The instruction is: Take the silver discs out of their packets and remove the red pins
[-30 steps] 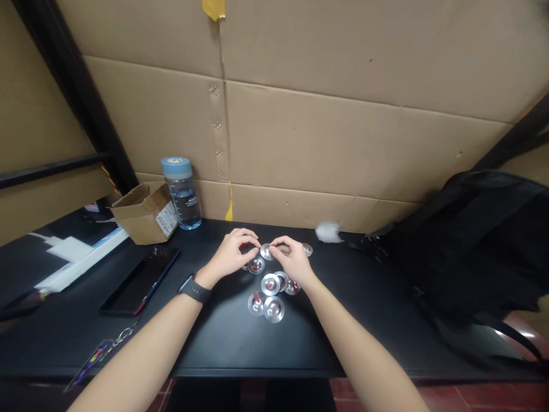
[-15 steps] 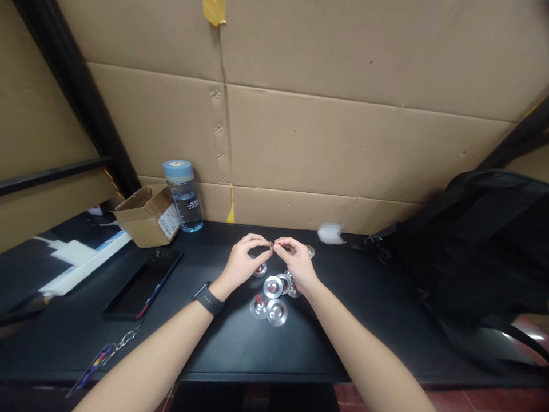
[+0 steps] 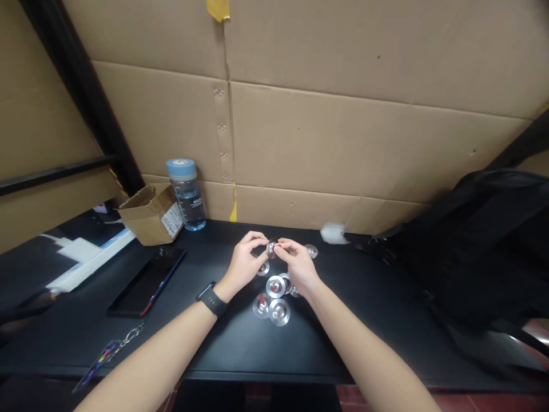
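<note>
Between my fingertips is a shiny silver disc with a red piece at its middle, held up above the table and tilted. My left hand pinches its left edge; a dark watch is on that wrist. My right hand is closed with thumb and forefinger on the red piece. Below lie several similar discs, some overlapping. One of them has a red stem sticking up. Another disc is partly hidden by my left hand, and one lies behind my right hand.
On the left are a black phone, a keyring, a white power strip, an open cardboard box and a water bottle. A crumpled clear wrapper lies by the cardboard wall. A black backpack fills the right.
The disc in my fingers has turned from edge-on so that its face shows. Both hands stay close together, and the whole view has shifted slightly.
</note>
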`<state>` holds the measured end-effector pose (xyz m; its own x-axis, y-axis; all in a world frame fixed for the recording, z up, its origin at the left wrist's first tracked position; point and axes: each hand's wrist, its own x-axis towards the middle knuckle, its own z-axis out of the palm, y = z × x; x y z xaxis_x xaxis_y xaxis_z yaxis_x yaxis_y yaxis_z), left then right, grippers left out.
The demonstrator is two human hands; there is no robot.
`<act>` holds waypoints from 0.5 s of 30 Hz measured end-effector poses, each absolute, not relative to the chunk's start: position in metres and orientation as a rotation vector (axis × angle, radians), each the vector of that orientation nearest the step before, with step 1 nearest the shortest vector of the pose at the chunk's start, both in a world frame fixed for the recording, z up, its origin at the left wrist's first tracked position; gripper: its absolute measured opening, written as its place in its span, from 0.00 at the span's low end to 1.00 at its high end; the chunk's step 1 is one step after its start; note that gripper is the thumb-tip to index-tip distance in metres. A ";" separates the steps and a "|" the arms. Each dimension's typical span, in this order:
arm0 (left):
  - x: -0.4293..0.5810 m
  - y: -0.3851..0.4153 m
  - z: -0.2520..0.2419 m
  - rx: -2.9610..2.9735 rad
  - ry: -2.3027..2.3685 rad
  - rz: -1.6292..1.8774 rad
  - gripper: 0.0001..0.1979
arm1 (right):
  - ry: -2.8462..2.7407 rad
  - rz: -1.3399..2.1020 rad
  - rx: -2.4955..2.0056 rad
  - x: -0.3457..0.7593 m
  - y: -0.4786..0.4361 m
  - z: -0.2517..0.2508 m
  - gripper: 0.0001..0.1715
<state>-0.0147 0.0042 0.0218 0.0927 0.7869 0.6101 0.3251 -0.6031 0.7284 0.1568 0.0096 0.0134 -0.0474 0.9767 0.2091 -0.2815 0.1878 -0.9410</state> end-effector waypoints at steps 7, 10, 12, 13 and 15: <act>-0.017 0.005 0.025 2.117 1.106 1.478 0.04 | -1.023 1.335 -0.795 0.155 0.006 0.015 0.15; -0.016 0.003 0.026 2.189 1.161 1.481 0.03 | -1.011 1.349 -0.798 0.155 0.005 0.016 0.17; -0.014 0.001 0.027 2.209 1.189 1.493 0.02 | -1.023 1.364 -0.790 0.154 0.004 0.018 0.18; -0.014 0.001 0.027 2.216 1.201 1.497 0.02 | -1.029 1.372 -0.786 0.154 0.003 0.019 0.19; -0.013 -0.001 0.028 2.218 1.217 1.503 0.02 | -1.036 1.380 -0.785 0.153 0.002 0.020 0.18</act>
<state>-0.0133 -0.0006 0.0285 0.1448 0.7181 0.6807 0.5167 -0.6416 0.5669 0.1535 0.0018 0.0203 -0.0930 0.9884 0.1204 -0.3916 0.0749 -0.9171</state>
